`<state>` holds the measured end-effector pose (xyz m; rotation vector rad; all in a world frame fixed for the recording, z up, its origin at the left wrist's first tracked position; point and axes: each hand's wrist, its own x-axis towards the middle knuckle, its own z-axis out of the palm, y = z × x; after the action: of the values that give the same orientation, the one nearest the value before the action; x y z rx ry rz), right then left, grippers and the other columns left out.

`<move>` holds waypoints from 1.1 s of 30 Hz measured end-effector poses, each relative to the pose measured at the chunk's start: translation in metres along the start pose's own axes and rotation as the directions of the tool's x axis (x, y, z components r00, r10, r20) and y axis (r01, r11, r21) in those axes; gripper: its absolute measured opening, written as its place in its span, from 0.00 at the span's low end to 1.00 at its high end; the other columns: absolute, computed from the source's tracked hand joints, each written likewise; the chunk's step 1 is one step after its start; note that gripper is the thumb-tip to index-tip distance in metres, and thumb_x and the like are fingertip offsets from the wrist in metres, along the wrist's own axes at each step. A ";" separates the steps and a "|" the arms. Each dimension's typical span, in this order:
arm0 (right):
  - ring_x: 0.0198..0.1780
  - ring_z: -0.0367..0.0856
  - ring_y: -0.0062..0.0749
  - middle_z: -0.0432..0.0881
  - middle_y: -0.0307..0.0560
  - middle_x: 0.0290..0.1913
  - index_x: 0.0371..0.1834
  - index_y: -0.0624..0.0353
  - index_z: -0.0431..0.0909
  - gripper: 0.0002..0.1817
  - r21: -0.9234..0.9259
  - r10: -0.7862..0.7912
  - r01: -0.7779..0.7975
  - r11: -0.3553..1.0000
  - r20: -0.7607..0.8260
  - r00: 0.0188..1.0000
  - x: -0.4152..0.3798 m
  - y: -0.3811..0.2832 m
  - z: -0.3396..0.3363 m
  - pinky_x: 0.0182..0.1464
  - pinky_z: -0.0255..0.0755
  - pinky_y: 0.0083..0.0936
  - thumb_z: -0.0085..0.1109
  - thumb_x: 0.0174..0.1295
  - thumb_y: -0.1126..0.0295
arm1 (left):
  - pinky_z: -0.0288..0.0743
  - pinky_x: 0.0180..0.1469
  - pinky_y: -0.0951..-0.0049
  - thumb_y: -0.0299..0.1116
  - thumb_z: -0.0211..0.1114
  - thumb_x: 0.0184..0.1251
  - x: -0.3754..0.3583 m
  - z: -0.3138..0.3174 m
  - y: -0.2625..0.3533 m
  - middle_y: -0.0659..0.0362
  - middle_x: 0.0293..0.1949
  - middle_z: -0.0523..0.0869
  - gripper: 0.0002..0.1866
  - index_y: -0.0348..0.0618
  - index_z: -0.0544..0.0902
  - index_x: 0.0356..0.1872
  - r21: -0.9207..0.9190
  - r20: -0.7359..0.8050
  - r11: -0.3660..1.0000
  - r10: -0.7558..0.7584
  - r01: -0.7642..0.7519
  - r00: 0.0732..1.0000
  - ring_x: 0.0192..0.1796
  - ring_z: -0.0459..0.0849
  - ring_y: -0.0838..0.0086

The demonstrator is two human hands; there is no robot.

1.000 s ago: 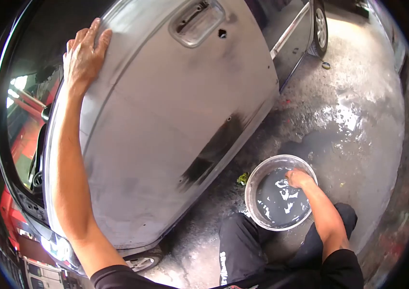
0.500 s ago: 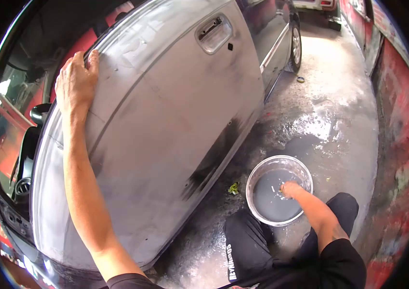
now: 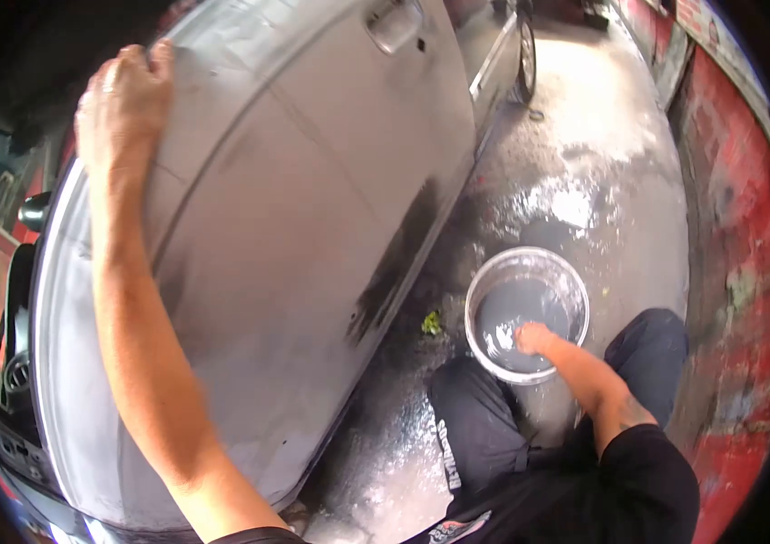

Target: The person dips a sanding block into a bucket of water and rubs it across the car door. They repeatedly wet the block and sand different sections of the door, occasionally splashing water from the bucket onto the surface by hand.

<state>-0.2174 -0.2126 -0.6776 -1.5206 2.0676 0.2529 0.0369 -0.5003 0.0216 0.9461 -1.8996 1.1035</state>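
Observation:
A grey, primed car door (image 3: 312, 208) fills the left and middle of the view, with dark patches near its lower edge. My left hand (image 3: 124, 104) rests on the door's top edge, its fingers bent over the window sill and partly hidden. To the right of the door, a round bucket (image 3: 583, 315) of cloudy grey water stands on the floor. Inside it, my right hand (image 3: 532, 338) dips at the water's surface with its fingers closed; whatever they hold, if anything, is hidden.
A yellow-green scrap (image 3: 431, 323) lies on the wet concrete floor (image 3: 620, 199) between door and bucket. A worn red wall (image 3: 743, 272) runs along the right. The car's wheel (image 3: 527, 59) and a small ring-shaped object (image 3: 537, 115) are further ahead.
The view has shifted, so the door, bucket and floor appear higher and a little further left. My right hand has moved slightly within the bucket; my left hand stays on the door edge.

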 end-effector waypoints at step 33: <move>0.81 0.56 0.44 0.52 0.55 0.82 0.72 0.65 0.69 0.28 0.780 0.159 0.259 -0.570 -0.204 0.966 -0.045 0.059 -0.105 0.63 0.81 0.57 0.60 0.75 0.61 | 0.76 0.42 0.64 0.64 0.57 0.76 0.061 0.013 -0.016 0.53 0.30 0.87 0.35 0.37 0.90 0.47 -0.232 0.283 0.961 -0.079 0.148 0.956 0.33 0.80 0.68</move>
<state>-0.2967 -0.2034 -0.5769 -0.1488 1.0221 -1.7144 0.0192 -0.5315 0.0753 1.0893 -2.1135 0.6706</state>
